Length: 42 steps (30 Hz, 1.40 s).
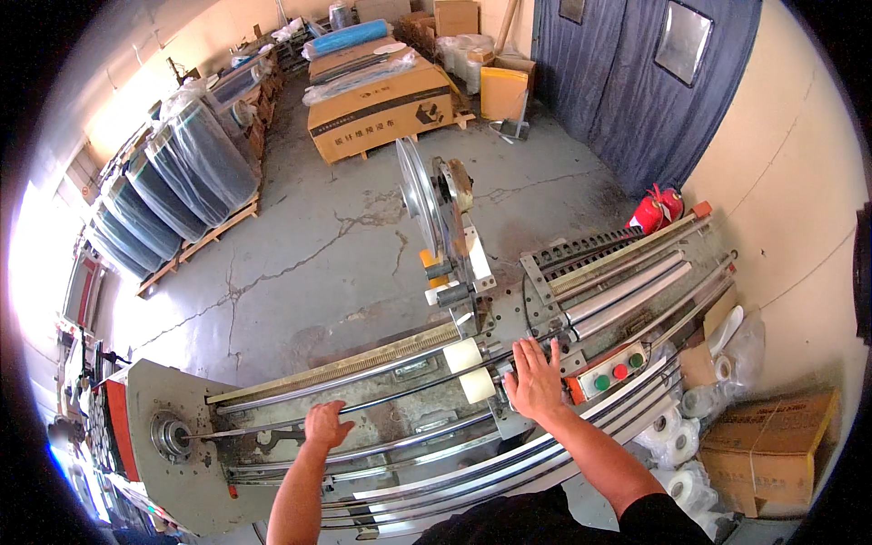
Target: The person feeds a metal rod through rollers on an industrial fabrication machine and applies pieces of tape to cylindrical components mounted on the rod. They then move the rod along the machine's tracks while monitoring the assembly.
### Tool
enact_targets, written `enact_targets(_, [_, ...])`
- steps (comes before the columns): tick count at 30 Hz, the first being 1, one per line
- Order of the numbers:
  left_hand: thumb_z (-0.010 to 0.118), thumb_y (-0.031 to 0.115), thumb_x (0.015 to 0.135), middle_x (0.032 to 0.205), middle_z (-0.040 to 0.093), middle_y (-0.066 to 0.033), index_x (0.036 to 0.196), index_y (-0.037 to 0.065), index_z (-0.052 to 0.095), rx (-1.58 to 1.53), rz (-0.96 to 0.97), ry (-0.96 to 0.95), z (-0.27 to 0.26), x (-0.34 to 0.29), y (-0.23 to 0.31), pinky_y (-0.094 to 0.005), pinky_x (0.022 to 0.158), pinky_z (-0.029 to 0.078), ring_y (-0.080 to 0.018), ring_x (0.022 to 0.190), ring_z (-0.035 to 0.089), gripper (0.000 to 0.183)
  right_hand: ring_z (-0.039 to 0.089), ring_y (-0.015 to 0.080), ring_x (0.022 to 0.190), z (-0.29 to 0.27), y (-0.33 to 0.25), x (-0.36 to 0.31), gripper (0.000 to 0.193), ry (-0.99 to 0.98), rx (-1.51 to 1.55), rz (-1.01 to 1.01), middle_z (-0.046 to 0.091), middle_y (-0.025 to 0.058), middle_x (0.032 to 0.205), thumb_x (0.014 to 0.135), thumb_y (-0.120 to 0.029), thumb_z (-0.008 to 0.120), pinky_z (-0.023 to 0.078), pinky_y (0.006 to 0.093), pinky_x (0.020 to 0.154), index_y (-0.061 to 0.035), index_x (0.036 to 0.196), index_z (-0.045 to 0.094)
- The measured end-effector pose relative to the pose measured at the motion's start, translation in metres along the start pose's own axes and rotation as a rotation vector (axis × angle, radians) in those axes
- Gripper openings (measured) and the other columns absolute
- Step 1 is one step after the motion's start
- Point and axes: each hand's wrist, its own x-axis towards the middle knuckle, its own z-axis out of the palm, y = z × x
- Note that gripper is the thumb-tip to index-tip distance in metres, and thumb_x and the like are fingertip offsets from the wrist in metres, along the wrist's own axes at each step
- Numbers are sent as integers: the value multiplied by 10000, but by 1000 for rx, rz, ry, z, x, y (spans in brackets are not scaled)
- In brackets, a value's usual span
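A long thin dark rod [400, 392] runs from the round chuck [171, 436] on the machine's left end toward the middle carriage, passing over a white roller block [469, 371]. My left hand [325, 425] lies over this rod, its fingers curled down around it and its thumb sticking out to the right; the fingertips are hidden. My right hand [536, 381] is open, palm down with the fingers stretched out, above the carriage just right of the roller block. Whether its palm touches anything cannot be seen.
A control box [619, 371] with red and green buttons sits right of my right hand. Behind the carriage stands a large reel [420, 195]. Wrapped rolls [195, 159], a big carton [381, 107] and red fire extinguishers [656, 209] stand farther off. Another carton [763, 445] is at the lower right.
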Motion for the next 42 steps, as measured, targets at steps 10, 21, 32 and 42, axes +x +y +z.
enact_targets(10, [896, 522, 752, 1219, 805, -114, 1262, 170, 806, 184, -276, -52, -8, -20, -178, -478, 1137, 515, -367, 1189, 719, 626, 446, 369, 1549, 0, 1, 8, 669, -44, -34, 30, 555, 222, 1580, 998, -363, 632, 148, 668, 1320, 53, 1517, 554])
enact_targets(21, [893, 579, 777, 1340, 776, -106, 1437, 253, 728, 100, -276, -237, -13, 20, -78, -476, 1088, 564, -323, 1273, 713, 755, 432, 360, 1559, 6, 4, 18, 697, -53, -33, 62, 539, 225, 1596, 976, -358, 641, 135, 672, 1321, 58, 1527, 550])
enact_targets(32, [858, 535, 848, 1315, 785, -96, 1510, 277, 656, 107, -76, -239, -13, 67, 95, -499, 1045, 575, -350, 1242, 728, 738, 411, 380, 1574, 16, 11, 23, 696, -26, -12, 53, 531, 241, 1604, 983, -354, 625, 119, 688, 1321, 75, 1524, 538])
enact_targets(42, [864, 437, 863, 1376, 742, -138, 1477, 177, 636, -44, 84, -86, -2, 90, 222, -512, 1045, 563, -373, 1248, 714, 705, 404, 383, 1582, 19, 15, 27, 693, -22, -29, 38, 528, 245, 1609, 993, -353, 611, 81, 726, 1309, 82, 1527, 535])
